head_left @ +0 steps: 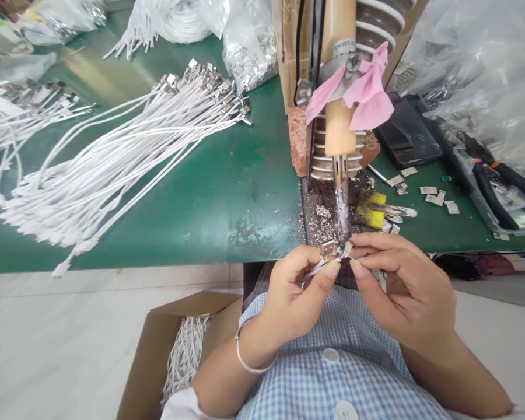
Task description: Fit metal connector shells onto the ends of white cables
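Two hands [300,294] [413,291]; one soldering iron [340,135]; one pink cloth [370,99]; one yellow sponge [367,216]; one pair of pliers [492,195]; one dark phone [413,131]; one bracelet [245,363]; two white buttons [331,355] [345,410]; one open carton [144,356]; one bench [210,201]; white cables [114,160], too many to count individually.

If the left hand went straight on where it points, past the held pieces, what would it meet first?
Most likely the right hand, fingertips first. The wooden-handled soldering iron's crusted grey metal tip looks close to that line, though its depth is unclear.
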`<state>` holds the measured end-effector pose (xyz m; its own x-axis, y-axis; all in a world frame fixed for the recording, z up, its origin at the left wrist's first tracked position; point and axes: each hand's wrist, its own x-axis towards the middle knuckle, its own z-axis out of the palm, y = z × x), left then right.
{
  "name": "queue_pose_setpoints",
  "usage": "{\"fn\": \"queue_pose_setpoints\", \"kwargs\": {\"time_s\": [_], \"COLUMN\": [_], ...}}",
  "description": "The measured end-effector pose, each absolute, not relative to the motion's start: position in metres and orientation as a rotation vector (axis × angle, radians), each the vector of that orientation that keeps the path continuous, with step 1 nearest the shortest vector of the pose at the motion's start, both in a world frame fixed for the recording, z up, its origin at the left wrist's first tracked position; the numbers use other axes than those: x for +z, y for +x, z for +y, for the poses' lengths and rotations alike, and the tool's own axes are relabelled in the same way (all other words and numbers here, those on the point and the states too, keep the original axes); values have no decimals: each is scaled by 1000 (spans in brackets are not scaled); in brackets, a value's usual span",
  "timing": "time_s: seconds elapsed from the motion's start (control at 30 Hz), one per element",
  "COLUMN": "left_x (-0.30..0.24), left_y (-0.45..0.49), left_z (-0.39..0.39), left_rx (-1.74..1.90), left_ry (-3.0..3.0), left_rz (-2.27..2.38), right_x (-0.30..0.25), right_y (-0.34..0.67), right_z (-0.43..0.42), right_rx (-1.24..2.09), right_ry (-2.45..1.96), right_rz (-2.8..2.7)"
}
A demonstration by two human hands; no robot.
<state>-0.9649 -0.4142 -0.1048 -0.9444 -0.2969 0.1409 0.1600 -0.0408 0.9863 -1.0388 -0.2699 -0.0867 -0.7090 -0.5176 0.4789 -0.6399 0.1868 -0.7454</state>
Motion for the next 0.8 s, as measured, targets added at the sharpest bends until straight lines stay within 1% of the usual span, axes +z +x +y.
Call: {"fn": "queue_pose_setpoints", "kwargs": {"time_s": [0.53, 0.8], "left_x": [-103, -112], "left_y": [-967, -961], "left_z": [-412, -414], "left_rx": [-2055, -2093], "left_ry": [133, 120], "left_rz": [-1899, -1907], "right_x": [-90, -89], "right_y": [-1039, -1038], "right_z": [-270, -267], "right_rx": [1587, 1591], "right_ry": [1133, 1151], "right_rz": [-2323, -2326]}}
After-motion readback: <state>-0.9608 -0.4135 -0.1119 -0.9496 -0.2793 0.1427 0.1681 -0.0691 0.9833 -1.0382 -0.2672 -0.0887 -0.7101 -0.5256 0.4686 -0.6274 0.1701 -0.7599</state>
